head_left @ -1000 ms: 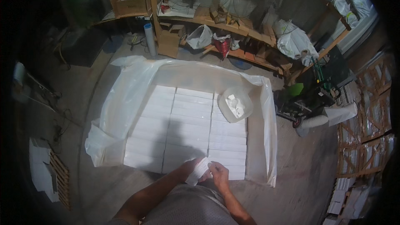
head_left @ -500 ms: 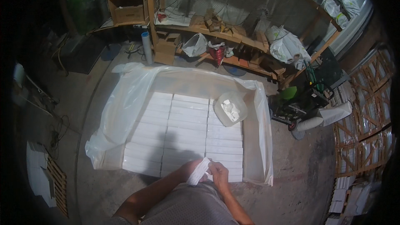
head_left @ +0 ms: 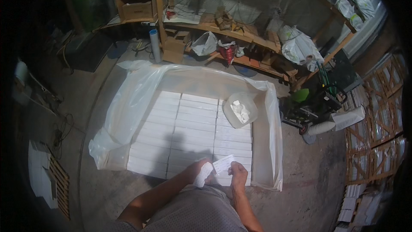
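**Q:** White blocks are filling most of the floor area; how are they lying?

**A:** White rectangular blocks (head_left: 189, 139) are lying flat in three columns of close-packed rows, sitting inside a clear plastic sheet (head_left: 128, 107) whose edges are standing up around them like a shallow tray on the concrete floor (head_left: 309, 189). Behind them, wooden shelving (head_left: 223, 30) is carrying bags and boxes.

**Q:** What is resting on top of the blocks?

**A:** A translucent round tub (head_left: 240, 109) is sitting on the right column, near the far end, holding white pieces.

**Q:** What are the hands doing?

**A:** Both are hovering over the near edge of the blocks, close to the person's body. The left hand (head_left: 195, 172) is closing around a white wad (head_left: 203, 174), which is sticking out from its fingers. The right hand (head_left: 238, 175) is pinching a small white paper slip (head_left: 223, 164) at its lower right corner; the slip is lying between the two hands, tilted, just beside the wad.
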Demonstrator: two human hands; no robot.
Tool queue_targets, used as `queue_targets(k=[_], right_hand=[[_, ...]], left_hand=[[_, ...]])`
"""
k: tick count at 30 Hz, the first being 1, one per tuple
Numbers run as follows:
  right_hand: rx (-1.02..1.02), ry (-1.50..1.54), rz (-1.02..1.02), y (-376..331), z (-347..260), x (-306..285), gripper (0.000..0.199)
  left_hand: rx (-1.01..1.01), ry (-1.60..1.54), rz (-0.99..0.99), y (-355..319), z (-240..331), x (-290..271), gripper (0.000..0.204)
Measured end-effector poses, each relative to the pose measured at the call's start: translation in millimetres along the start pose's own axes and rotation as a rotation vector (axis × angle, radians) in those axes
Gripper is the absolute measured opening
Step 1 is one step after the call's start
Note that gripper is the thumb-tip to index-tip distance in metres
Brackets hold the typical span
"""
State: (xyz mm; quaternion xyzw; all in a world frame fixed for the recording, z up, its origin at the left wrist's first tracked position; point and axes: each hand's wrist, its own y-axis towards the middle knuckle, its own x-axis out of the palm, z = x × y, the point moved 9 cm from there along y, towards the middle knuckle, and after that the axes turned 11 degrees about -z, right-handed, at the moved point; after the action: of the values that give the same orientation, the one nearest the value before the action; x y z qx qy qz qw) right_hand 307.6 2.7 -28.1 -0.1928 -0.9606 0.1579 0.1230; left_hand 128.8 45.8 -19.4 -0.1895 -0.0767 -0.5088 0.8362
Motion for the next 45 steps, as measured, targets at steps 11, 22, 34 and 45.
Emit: queue_targets(k=[11, 22, 34, 45], right_hand=[[0.012, -0.287, -0.244, -18, -13, 50, 0.026], [0.342, 0.196, -0.426, -25, -2, 58, 0.02], [0.242, -0.079, -0.449, -24, -1, 57, 0.019], [0.155, -0.516, -0.45, -26, 18, 55, 0.017]], left_hand=[[-0.198, -0.107, 0.198, 2, -4, -6, 0.031], [-0.226, -0.203, 0.185, -8, 10, -6, 0.037], [-0.31, -0.155, 0.189, -8, -11, -8, 0.035], [-0.235, 0.273, 0.197, -2, -58, -25, 0.031]])
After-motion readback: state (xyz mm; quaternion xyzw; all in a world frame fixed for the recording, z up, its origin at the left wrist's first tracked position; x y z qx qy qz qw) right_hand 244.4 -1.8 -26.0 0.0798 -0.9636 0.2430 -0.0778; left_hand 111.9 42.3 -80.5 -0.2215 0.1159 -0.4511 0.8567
